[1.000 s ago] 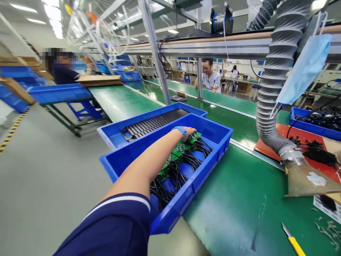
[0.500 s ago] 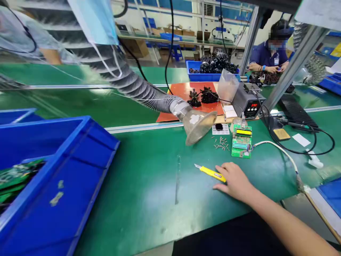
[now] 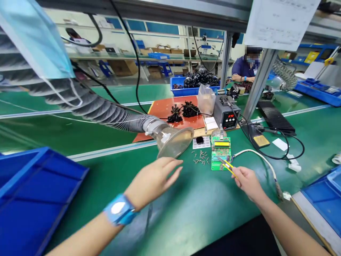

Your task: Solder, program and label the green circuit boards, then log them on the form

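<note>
My right hand (image 3: 246, 181) grips a yellow utility knife (image 3: 228, 166), its blade pointing up and left over the lower part of a green circuit board (image 3: 214, 164). Whether the blade touches the board I cannot tell. The board carries a lit yellow display (image 3: 222, 144) and a white cable (image 3: 255, 152). My left hand (image 3: 156, 177), with a blue wristband (image 3: 121, 209), hovers over the green bench with fingers stretched out and nothing in them. Nearest to it is the clear hood (image 3: 177, 140) of a fume hose. Several small metal parts (image 3: 201, 157) lie left of the board.
Behind the board stands a soldering station (image 3: 226, 112) beside a plastic bag (image 3: 206, 99). Black cable bundles (image 3: 190, 109) lie on an orange mat (image 3: 162, 106). A blue bin (image 3: 53, 192) fills the left side. A co-worker (image 3: 246, 67) sits across the bench.
My right hand has lifted the utility knife off the bench and brought it over the circuit board. My left hand has come into view. The camera has turned.
</note>
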The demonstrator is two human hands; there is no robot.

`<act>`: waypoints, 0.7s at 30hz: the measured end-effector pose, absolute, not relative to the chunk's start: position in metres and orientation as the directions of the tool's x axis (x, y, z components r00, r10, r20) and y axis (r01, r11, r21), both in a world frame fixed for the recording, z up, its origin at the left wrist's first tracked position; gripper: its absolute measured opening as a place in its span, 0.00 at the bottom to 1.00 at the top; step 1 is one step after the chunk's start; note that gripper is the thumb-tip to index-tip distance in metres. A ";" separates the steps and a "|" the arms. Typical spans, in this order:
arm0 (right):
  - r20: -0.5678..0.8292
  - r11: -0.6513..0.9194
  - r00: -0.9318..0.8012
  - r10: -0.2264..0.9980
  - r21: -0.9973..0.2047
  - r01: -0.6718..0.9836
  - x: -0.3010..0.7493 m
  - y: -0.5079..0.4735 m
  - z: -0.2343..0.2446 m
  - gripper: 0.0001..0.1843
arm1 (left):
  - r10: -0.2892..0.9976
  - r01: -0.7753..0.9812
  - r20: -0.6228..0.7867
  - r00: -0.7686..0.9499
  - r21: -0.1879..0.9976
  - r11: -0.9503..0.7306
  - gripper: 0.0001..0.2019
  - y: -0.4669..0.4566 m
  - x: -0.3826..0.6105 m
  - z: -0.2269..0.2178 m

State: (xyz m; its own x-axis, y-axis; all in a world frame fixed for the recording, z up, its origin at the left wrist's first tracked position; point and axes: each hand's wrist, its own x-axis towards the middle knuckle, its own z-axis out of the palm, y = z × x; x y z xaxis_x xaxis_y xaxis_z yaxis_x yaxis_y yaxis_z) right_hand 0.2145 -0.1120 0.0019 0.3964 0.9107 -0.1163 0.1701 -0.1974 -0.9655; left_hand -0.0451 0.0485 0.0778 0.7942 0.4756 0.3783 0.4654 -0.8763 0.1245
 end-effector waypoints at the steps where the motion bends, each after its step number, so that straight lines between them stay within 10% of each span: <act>1: -0.127 -0.193 0.402 0.907 -0.973 0.127 0.218 -0.114 0.003 0.27 | 0.487 0.464 0.378 0.787 0.157 -0.872 0.17 0.051 -0.030 0.058; 8: -0.060 -0.083 0.399 0.915 -0.996 0.041 0.232 -0.114 0.028 0.22 | 0.676 0.594 0.523 0.520 0.348 -0.725 0.20 0.074 0.008 -0.035; 14: 0.367 0.221 0.511 0.777 -0.920 0.325 0.286 -0.055 0.142 0.16 | 0.664 0.561 0.626 0.409 0.402 -0.724 0.17 0.090 -0.007 -0.048; 17: 0.843 0.188 0.316 0.437 -0.428 0.884 0.299 -0.005 0.260 0.15 | 0.659 0.540 0.638 0.398 0.418 -0.730 0.15 0.095 -0.010 -0.050; 19: 0.977 0.085 0.094 0.192 -0.112 0.990 0.296 0.033 0.340 0.15 | 0.661 0.525 0.634 0.403 0.432 -0.734 0.14 0.095 -0.009 -0.050; 21: 0.977 0.096 0.015 0.215 -0.036 0.995 0.287 0.070 0.398 0.16 | 0.675 0.513 0.612 0.411 0.456 -0.727 0.14 0.092 -0.008 -0.048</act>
